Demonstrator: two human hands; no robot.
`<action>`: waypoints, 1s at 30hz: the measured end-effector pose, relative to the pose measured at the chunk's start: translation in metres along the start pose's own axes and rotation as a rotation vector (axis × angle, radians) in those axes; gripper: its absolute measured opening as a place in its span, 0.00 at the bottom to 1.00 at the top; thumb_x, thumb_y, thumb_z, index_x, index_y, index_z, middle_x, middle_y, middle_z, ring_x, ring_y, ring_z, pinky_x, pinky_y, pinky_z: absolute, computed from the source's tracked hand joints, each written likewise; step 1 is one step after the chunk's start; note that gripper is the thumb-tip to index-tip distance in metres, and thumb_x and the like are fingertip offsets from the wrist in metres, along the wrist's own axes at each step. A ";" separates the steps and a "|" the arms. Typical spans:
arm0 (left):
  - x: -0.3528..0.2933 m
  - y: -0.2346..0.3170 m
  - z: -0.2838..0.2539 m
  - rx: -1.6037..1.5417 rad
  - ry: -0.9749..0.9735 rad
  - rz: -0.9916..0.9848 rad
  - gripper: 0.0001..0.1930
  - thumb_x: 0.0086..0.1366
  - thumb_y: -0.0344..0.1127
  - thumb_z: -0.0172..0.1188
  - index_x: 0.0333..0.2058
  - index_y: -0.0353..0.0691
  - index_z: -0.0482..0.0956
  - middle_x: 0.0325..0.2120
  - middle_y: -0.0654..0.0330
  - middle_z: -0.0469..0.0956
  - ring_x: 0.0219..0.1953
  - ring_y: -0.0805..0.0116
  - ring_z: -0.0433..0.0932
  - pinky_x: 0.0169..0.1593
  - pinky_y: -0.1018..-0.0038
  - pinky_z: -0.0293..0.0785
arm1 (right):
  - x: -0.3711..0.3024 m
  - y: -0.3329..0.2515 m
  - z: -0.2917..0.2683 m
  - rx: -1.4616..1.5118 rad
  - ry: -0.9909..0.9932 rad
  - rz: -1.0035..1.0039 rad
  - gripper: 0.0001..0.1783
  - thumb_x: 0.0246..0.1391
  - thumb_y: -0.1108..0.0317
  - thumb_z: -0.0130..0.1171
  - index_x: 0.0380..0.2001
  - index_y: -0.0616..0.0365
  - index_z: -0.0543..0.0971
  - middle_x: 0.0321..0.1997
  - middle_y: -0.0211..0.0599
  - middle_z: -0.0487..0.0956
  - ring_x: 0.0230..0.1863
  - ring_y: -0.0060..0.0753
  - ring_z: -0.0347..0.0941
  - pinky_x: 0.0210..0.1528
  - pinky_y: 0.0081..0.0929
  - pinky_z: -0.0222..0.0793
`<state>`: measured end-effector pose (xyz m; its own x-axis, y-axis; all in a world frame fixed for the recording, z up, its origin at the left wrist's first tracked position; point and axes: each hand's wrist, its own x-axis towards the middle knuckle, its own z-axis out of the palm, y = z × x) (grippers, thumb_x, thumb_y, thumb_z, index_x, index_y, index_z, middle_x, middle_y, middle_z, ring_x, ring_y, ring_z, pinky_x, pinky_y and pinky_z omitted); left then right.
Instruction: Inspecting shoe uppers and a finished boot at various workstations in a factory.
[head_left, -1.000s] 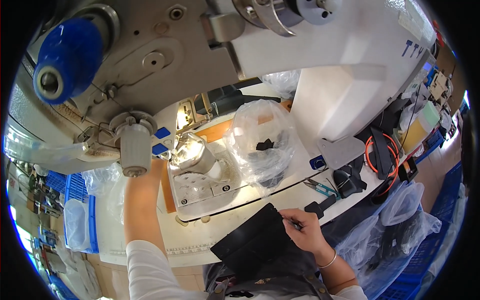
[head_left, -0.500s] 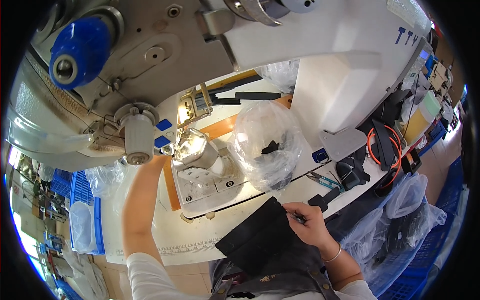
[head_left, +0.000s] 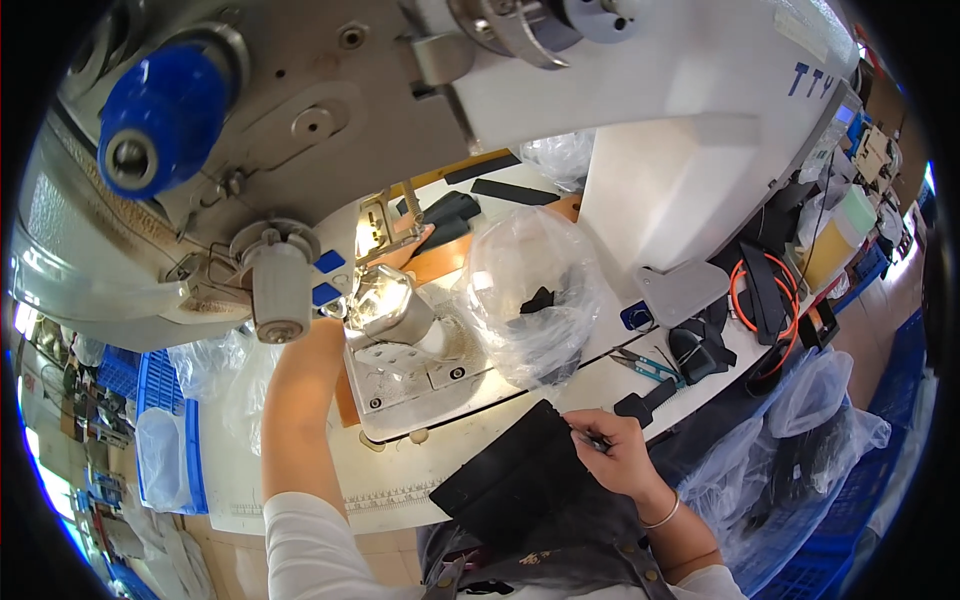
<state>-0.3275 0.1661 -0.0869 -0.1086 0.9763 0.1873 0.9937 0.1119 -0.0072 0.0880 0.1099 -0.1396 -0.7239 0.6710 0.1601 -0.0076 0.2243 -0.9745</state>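
My right hand [head_left: 612, 448] is closed at the upper right edge of a black fabric panel [head_left: 505, 475], which hangs over my lap. A small dark metallic object [head_left: 597, 441] shows within its curled fingers; its kind is unclear. My left forearm passes behind the sewing machine's head [head_left: 275, 290]. Beyond the lit needle area, part of my left hand [head_left: 408, 252] shows beside a dark strip-like piece [head_left: 452, 210] and seems to grip it; most of the fingers are hidden. Other black strips [head_left: 512, 191] lie behind on the white table.
A clear plastic bag [head_left: 535, 300] with a black scrap stands right of the machine's metal bed [head_left: 410, 385]. Teal-handled thread snips [head_left: 650, 366], a grey plate [head_left: 685, 292] and an orange cable [head_left: 737, 300] lie farther right. Blue crates [head_left: 195, 440] stand at the left.
My left arm has reached farther forward, and part of the hand now shows beyond the needle area. The dark pieces there have shifted. My right hand and the fabric panel stay nearly still.
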 end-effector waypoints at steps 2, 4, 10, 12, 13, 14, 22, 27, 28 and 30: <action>0.002 -0.004 -0.004 -0.292 -0.034 0.006 0.16 0.62 0.43 0.53 0.43 0.40 0.65 0.35 0.46 0.74 0.41 0.50 0.72 0.45 0.62 0.66 | 0.000 0.000 0.000 0.021 0.002 0.004 0.21 0.41 0.81 0.53 0.43 0.63 0.74 0.29 0.38 0.78 0.29 0.20 0.72 0.33 0.18 0.67; -0.001 -0.002 0.002 -0.338 -0.004 -0.012 0.18 0.60 0.43 0.56 0.44 0.40 0.65 0.35 0.45 0.74 0.40 0.50 0.72 0.45 0.63 0.66 | 0.001 -0.003 -0.001 -0.015 0.007 0.026 0.20 0.42 0.81 0.53 0.43 0.63 0.74 0.29 0.37 0.78 0.28 0.20 0.71 0.33 0.18 0.66; 0.003 -0.016 0.021 -0.262 0.155 -0.205 0.23 0.55 0.38 0.61 0.46 0.39 0.65 0.37 0.47 0.72 0.42 0.51 0.72 0.46 0.65 0.67 | 0.005 -0.006 0.000 -0.050 0.012 0.006 0.18 0.43 0.80 0.53 0.41 0.63 0.74 0.27 0.38 0.77 0.26 0.21 0.71 0.31 0.18 0.66; 0.000 -0.013 0.015 -0.201 0.229 -0.164 0.22 0.56 0.39 0.60 0.47 0.39 0.66 0.38 0.47 0.72 0.44 0.51 0.72 0.46 0.64 0.67 | 0.005 -0.007 0.001 -0.053 0.032 0.001 0.18 0.43 0.80 0.53 0.41 0.64 0.74 0.27 0.38 0.77 0.26 0.21 0.70 0.31 0.18 0.66; -0.005 -0.011 0.011 -0.137 0.305 -0.130 0.22 0.57 0.40 0.59 0.48 0.40 0.66 0.40 0.47 0.71 0.45 0.51 0.71 0.47 0.64 0.67 | 0.006 -0.008 0.002 -0.056 0.045 -0.006 0.18 0.43 0.80 0.53 0.41 0.64 0.74 0.26 0.38 0.77 0.26 0.21 0.70 0.31 0.18 0.66; -0.018 -0.024 0.013 -0.275 0.361 -0.196 0.22 0.60 0.44 0.55 0.50 0.41 0.67 0.40 0.48 0.71 0.48 0.50 0.70 0.48 0.64 0.66 | 0.006 -0.009 0.004 -0.054 0.031 -0.014 0.18 0.43 0.80 0.53 0.41 0.64 0.74 0.26 0.38 0.77 0.26 0.21 0.70 0.31 0.18 0.66; -0.140 0.005 -0.083 -1.771 0.094 -0.954 0.27 0.67 0.51 0.38 0.46 0.29 0.69 0.40 0.48 0.75 0.32 0.56 0.77 0.41 0.63 0.76 | 0.008 -0.008 0.012 -0.049 0.114 0.054 0.14 0.45 0.81 0.52 0.38 0.67 0.75 0.25 0.38 0.78 0.27 0.17 0.70 0.31 0.16 0.65; -0.220 0.063 -0.076 -1.782 0.109 -0.379 0.26 0.68 0.52 0.37 0.50 0.34 0.67 0.43 0.51 0.74 0.33 0.69 0.77 0.34 0.75 0.76 | 0.005 -0.008 0.015 -0.152 0.176 0.014 0.11 0.48 0.81 0.52 0.37 0.68 0.75 0.25 0.33 0.77 0.28 0.14 0.69 0.31 0.13 0.64; -0.230 0.077 -0.077 -1.714 0.159 -0.400 0.27 0.68 0.51 0.39 0.50 0.31 0.66 0.43 0.49 0.73 0.32 0.67 0.77 0.35 0.74 0.75 | 0.005 -0.006 0.015 -0.150 0.177 0.009 0.11 0.48 0.81 0.52 0.37 0.68 0.75 0.24 0.33 0.77 0.27 0.13 0.68 0.31 0.13 0.63; -0.246 0.098 -0.079 -1.566 0.228 -0.435 0.26 0.67 0.49 0.42 0.49 0.28 0.67 0.44 0.45 0.73 0.35 0.66 0.78 0.37 0.73 0.75 | 0.005 -0.009 0.017 -0.120 0.174 0.033 0.10 0.49 0.81 0.51 0.37 0.67 0.76 0.28 0.31 0.77 0.31 0.15 0.69 0.37 0.14 0.64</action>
<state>-0.2015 -0.0780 -0.0564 -0.5056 0.8617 0.0423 -0.0351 -0.0695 0.9970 0.0728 0.0997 -0.1326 -0.5926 0.7887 0.1634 0.1039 0.2760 -0.9555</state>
